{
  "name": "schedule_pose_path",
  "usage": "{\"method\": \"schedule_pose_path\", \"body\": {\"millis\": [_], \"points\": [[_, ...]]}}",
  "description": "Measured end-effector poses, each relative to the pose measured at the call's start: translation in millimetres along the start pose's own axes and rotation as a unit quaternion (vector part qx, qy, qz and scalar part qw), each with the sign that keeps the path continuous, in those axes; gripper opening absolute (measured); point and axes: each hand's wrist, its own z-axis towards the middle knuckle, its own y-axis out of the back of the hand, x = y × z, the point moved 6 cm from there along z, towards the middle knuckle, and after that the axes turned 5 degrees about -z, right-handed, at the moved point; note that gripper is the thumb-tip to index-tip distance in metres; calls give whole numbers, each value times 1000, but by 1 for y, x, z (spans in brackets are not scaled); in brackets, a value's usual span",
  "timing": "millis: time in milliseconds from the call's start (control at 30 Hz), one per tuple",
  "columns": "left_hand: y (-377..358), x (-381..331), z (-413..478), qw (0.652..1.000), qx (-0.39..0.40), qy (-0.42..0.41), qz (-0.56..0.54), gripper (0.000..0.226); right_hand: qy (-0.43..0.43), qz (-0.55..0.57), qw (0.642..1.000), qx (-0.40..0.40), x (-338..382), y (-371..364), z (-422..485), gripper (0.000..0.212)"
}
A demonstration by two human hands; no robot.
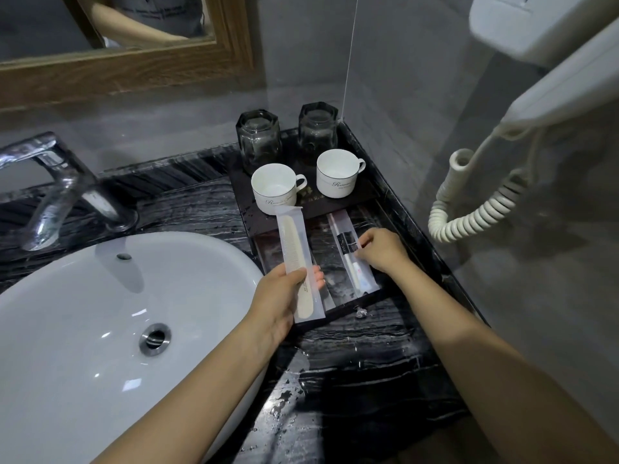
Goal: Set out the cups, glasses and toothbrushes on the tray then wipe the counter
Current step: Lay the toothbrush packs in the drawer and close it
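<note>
A black tray (321,209) sits on the black marble desk (351,363), pushed into the corner against the right wall. At its far end stand 2 faceted glasses, one on the left (258,139) and one on the right (318,128), both apparently upside down with their thick bases on top. Just in front of them are 2 white cups, the left cup (274,189) and the right cup (338,174), upright with their handles pointing right.

In the near, lower part of the tray lies a toothbrush packet (348,252), lengthwise, on the right side. The right hand (382,249) rests over its right edge with fingers curled, pinching the clear wrapper about midway along.

The left hand (281,296) grips a wrapped comb (298,262) by its near end, thumb on top and fingers beneath, holding it over the tray's left side with the far end reaching the left cup.

To the left are a white sink basin (83,313) and a chrome faucet (60,182). Water drops lie on the desk near the basin. A wall hair dryer (552,78) with a coiled cord (475,209) hangs on the right.
</note>
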Motion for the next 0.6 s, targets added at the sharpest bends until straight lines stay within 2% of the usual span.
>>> {"method": "schedule_pose_path", "body": {"millis": [167,333,600], "points": [[1,-1,0,1000,5,2,-8,17,78,-112,989,-63,14,3,-12,24],[0,-2,1,1000,9,3,-10,17,129,-234,963,-25,26,-13,-20,40],[3,-4,-2,1000,0,3,-22,17,121,-229,966,-13,21,-15,-19,37]]}}
